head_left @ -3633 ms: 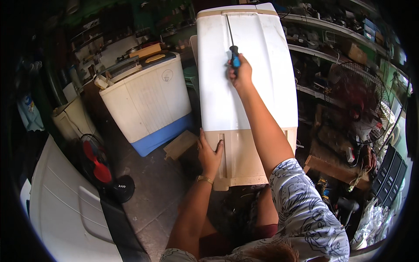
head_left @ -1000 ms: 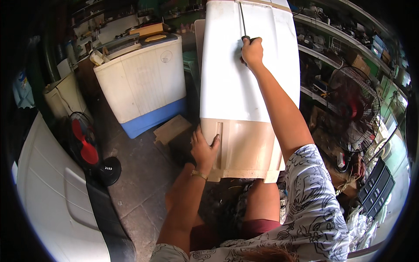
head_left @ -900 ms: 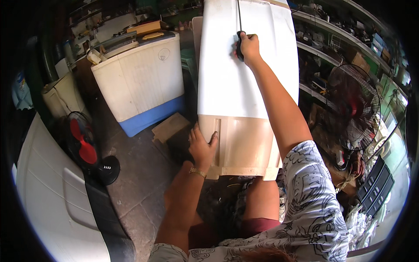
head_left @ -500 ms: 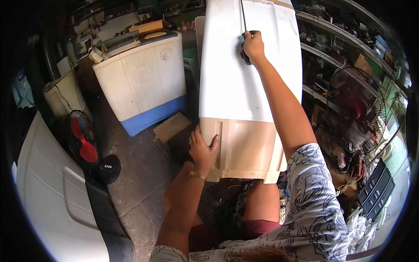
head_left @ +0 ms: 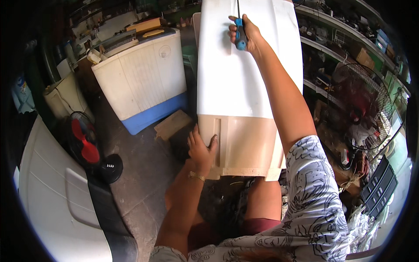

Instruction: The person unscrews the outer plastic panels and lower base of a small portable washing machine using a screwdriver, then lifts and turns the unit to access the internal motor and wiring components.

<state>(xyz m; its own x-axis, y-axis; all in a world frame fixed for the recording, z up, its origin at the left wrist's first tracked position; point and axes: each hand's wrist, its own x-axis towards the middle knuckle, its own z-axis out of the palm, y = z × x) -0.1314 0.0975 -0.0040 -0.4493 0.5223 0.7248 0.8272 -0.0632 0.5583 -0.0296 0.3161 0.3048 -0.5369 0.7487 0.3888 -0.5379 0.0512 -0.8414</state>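
A large white appliance casing [head_left: 229, 83] lies before me, with a beige base section [head_left: 244, 144] nearest my body. My right hand [head_left: 252, 36], near the casing's far end, holds a screwdriver [head_left: 240, 43] by its black-and-blue handle, fingers loosely curled, index finger partly raised. The thin shaft points away from me along the casing; its tip is out of view. My left hand [head_left: 200, 149] grips the left edge of the beige base, thumb on the face beside a vertical groove, the other fingers along the edge.
A white-and-blue twin-tub machine [head_left: 139, 83] stands at left on the tiled floor, near a fan with red blades [head_left: 88, 150] and a grey panel [head_left: 56, 187]. At right are crowded shelves [head_left: 331, 26], a wire-caged fan [head_left: 355, 105] and a black slotted panel [head_left: 379, 187].
In the last half second my right hand has shifted slightly up and turned, loosening its fingers so more of the blue handle shows. My left hand stays on the base edge.
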